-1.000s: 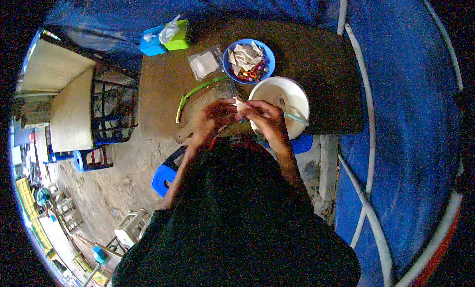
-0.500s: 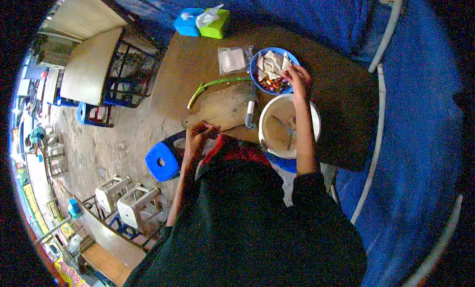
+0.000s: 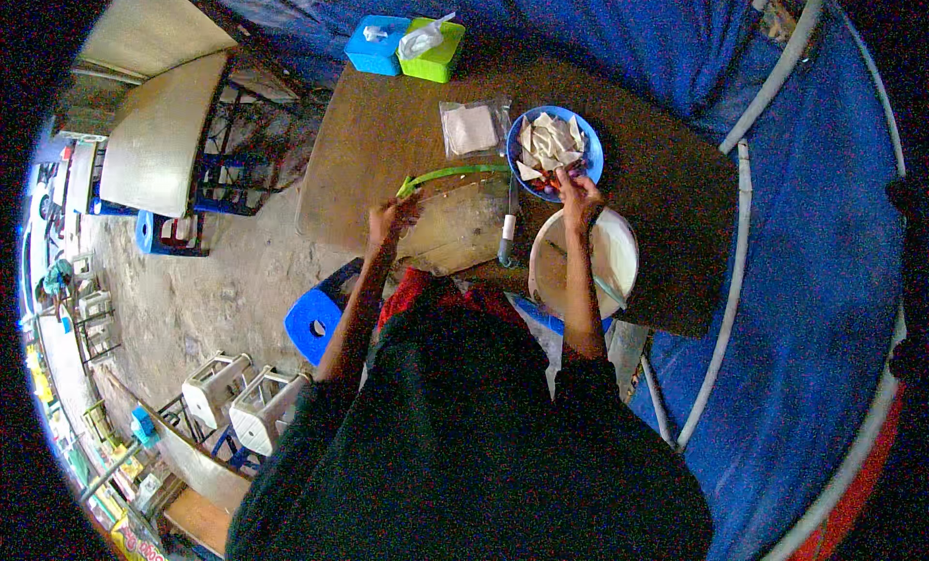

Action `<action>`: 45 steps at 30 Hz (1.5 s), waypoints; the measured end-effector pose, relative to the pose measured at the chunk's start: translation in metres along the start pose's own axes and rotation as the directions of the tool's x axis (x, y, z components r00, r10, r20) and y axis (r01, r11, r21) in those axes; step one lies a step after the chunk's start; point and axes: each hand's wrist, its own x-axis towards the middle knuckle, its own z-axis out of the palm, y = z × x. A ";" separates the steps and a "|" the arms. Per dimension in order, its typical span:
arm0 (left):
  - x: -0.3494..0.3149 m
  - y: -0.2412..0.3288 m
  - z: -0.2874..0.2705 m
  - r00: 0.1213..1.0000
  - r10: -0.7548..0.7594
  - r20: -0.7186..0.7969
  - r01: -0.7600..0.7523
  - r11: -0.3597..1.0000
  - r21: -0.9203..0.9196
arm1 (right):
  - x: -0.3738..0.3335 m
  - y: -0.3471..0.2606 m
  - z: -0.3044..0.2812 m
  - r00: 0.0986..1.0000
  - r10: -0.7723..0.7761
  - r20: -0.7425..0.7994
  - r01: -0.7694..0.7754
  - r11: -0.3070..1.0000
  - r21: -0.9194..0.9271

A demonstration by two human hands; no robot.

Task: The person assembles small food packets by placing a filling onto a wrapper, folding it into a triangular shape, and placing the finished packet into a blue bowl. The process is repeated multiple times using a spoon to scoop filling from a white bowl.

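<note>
A blue bowl on the brown table holds pale folded triangular sheets, with small red and purple pieces under their near side. My right hand is at its near rim, fingers curled over the edge. My left hand is closed round the near-left end of a long green scallion, covering its white end. The scallion's green part runs right across the far edge of a worn wooden cutting board. A knife with a grey and white handle lies at the board's right.
A whitish bucket stands beneath my right forearm. Behind the board lies a clear packet of square pale sheets. Blue and green boxes stand at the far edge. A blue stool is at left; a blue tarp hangs at right.
My left hand has moved away from my body onto the scallion's end. The right hand has shifted from the bowl's right side to its near rim. The view has shifted slightly.
</note>
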 end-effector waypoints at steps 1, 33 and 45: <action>0.025 -0.009 0.007 0.993 0.112 0.039 -0.107 0.988 -0.110 | -0.006 -0.004 0.003 0.997 -0.032 0.076 0.019 0.988 0.156; 0.085 0.124 -0.014 0.828 0.348 0.439 -0.047 0.824 -0.565 | -0.169 -0.188 0.060 0.974 -0.222 0.035 0.209 0.953 0.220; 0.056 0.138 -0.032 0.855 0.364 0.369 0.076 0.616 -0.784 | -0.156 -0.281 0.103 0.726 -0.674 0.138 0.685 0.692 -0.228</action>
